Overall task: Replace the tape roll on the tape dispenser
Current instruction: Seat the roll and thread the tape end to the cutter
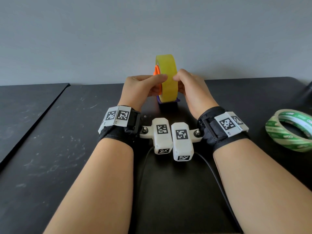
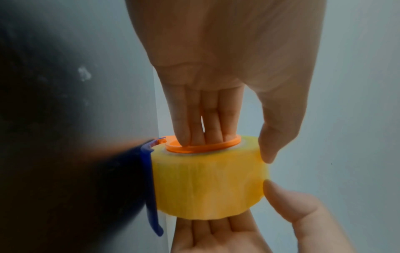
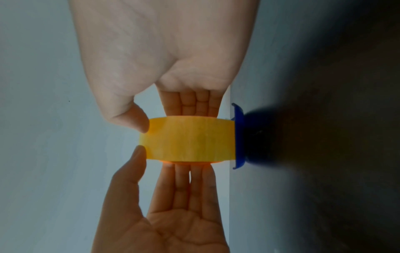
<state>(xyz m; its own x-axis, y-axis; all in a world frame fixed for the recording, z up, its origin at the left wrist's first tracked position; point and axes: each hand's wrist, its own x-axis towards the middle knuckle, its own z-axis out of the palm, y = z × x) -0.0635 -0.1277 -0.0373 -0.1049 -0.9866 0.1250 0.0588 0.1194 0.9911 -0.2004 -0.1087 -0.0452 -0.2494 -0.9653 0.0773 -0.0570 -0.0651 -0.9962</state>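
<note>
A yellow tape roll [image 1: 168,78] stands on edge on the blue dispenser [image 1: 168,104] at the table's middle. An orange hub [image 1: 157,71] sits in the roll's left side. My left hand [image 1: 149,85] holds the roll from the left: its straight fingers [image 2: 203,130] press into the orange hub [image 2: 203,145] and its thumb lies on the roll's outer band. My right hand [image 1: 185,83] holds it from the right, fingers [image 3: 192,104] flat against the far side face and thumb on the yellow tape roll [image 3: 190,140]. The blue dispenser [image 3: 238,137] touches the roll's lower edge.
A green and white tape roll [image 1: 290,130] lies flat on the black table [image 1: 67,149] to the right. A dark object [image 1: 309,92] shows at the far right edge. A grey wall stands just behind the dispenser. A cable runs between my forearms.
</note>
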